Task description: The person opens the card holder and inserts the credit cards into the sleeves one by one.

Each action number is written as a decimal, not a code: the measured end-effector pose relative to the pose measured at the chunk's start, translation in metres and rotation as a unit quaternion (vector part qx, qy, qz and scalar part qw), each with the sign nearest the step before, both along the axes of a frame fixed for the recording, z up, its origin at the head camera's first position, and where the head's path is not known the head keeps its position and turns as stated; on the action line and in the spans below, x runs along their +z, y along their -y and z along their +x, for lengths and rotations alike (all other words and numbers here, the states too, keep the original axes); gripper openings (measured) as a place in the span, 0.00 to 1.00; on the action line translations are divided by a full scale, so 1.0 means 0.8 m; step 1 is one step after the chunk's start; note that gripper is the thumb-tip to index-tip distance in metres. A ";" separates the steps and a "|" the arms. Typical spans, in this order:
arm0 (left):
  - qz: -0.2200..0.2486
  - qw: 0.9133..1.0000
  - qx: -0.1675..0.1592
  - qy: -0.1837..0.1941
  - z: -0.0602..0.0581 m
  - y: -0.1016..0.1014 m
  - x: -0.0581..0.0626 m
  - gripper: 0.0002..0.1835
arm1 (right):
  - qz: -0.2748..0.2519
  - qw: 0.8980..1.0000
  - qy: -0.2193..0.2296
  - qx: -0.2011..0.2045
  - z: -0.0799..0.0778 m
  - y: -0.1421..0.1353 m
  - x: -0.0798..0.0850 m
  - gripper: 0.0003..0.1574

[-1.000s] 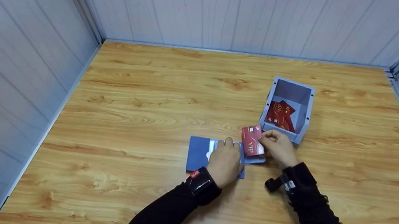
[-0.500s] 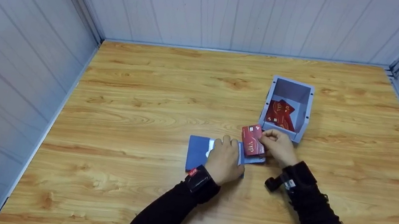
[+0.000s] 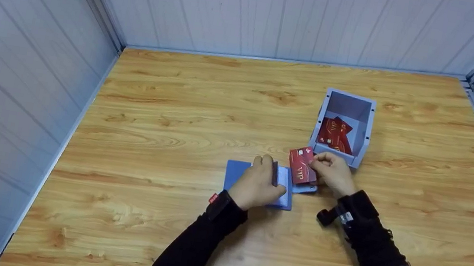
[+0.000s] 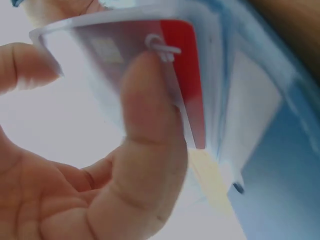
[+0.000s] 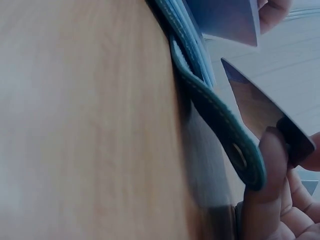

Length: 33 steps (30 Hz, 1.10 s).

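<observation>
A blue card holder (image 3: 236,170) lies open on the table, its clear pages spread. My left hand (image 3: 255,186) pinches one clear sleeve page (image 4: 102,75) between thumb and fingers, raised on edge above the other pages. Inside that sleeve sits a red card (image 4: 190,75), part of it behind frosted plastic. Just to the right, my right hand (image 3: 333,173) pinches a red VIP card (image 3: 302,165) by its right edge. The holder's strap (image 5: 220,120) with a metal snap sticks out beneath that card, apart from it in the right wrist view.
Behind the right hand stands a grey bin (image 3: 363,147) with several red VIP cards (image 3: 335,132) inside. The wooden table (image 3: 164,106) is bounded by pale panel walls (image 3: 257,11) at the back and both sides.
The left hand has shifted left and turned, raising a sleeve page of the card holder on edge and uncovering the page beneath. The right hand and its VIP card stay nearly still.
</observation>
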<state>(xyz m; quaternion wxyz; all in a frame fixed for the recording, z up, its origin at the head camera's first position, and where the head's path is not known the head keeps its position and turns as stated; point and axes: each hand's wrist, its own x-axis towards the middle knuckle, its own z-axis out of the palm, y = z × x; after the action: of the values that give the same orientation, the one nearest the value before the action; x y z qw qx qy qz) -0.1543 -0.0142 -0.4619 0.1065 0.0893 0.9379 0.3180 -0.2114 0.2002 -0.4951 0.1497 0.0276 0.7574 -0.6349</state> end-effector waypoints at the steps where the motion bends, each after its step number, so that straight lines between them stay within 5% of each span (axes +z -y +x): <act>1: 0.014 1.000 0.002 0.005 -0.001 0.004 0.002 0.32 | 0.003 1.000 0.001 0.001 0.000 0.000 0.001 0.04; 9: 0.106 0.993 0.021 0.049 -0.006 0.040 0.008 0.24 | 0.017 1.000 0.023 0.012 -0.001 -0.001 0.006 0.06; 21: 0.156 0.985 0.070 0.036 -0.020 0.077 -0.007 0.14 | 0.019 0.999 0.029 0.012 -0.001 0.001 0.006 0.06; 33: 0.256 0.954 0.101 0.116 -0.026 0.097 -0.026 0.14 | -0.005 1.000 -0.009 0.009 0.000 0.002 0.008 0.07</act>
<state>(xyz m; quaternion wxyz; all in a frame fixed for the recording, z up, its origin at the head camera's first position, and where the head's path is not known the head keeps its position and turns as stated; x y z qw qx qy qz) -0.1754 -0.0920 -0.4826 0.1555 -0.0194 0.8101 0.5649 -0.2111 0.1985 -0.4888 0.1484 0.0142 0.7558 -0.6376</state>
